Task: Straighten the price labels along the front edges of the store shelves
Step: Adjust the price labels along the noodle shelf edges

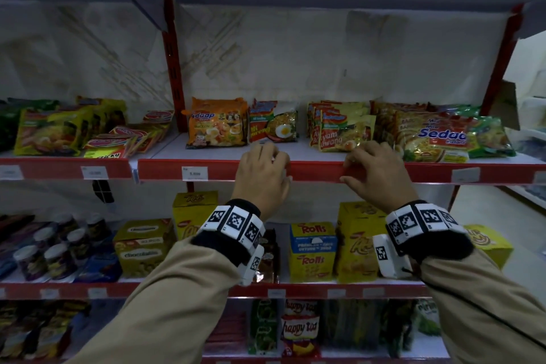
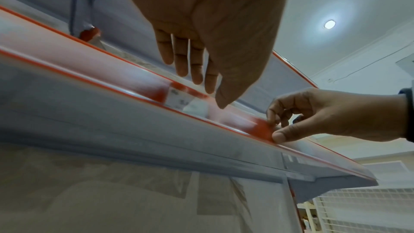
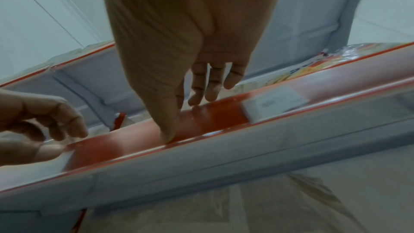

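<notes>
The red price strip runs along the front edge of the noodle shelf. My left hand grips its top edge, fingers curled over the lip and thumb on the front. About a hand's width to the right, my right hand pinches the same strip. The left wrist view shows that pinch, thumb below and fingers above. In the right wrist view my right thumb presses the strip's face. White price labels sit left of my left hand and right of my right hand.
Noodle packets stand just behind the strip, close to my fingers. Two more labels sit on the neighbouring shelf section to the left. Snack boxes fill the shelf below, under my wrists. A red upright divides the two sections.
</notes>
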A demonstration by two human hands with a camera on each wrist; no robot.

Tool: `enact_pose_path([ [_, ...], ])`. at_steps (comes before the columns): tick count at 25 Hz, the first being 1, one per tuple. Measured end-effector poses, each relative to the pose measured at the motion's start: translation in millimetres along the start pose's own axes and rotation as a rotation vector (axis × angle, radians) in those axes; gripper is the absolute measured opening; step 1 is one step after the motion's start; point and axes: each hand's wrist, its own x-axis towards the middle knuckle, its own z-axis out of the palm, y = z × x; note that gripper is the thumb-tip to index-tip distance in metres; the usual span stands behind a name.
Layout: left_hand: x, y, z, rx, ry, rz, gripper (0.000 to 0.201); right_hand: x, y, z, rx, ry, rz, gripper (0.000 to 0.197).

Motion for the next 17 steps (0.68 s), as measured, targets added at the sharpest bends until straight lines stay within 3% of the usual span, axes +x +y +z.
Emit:
enact_pose_path([
  [7,27,112,28,-0.08,-0.137,0.127,0.057,-16,67,-15,-0.039,-0.001,0.109,0.032],
  [11,33,137,36,-0.066,-0.089,-0.025,0.044,-17,76,-12,-0.058,-0.006,0.082,0.035],
  [17,36,145,42,-0.124,0.018,-0.01,0.024,-20,87,-10,0.042,0.044,-0.072,0.032],
])
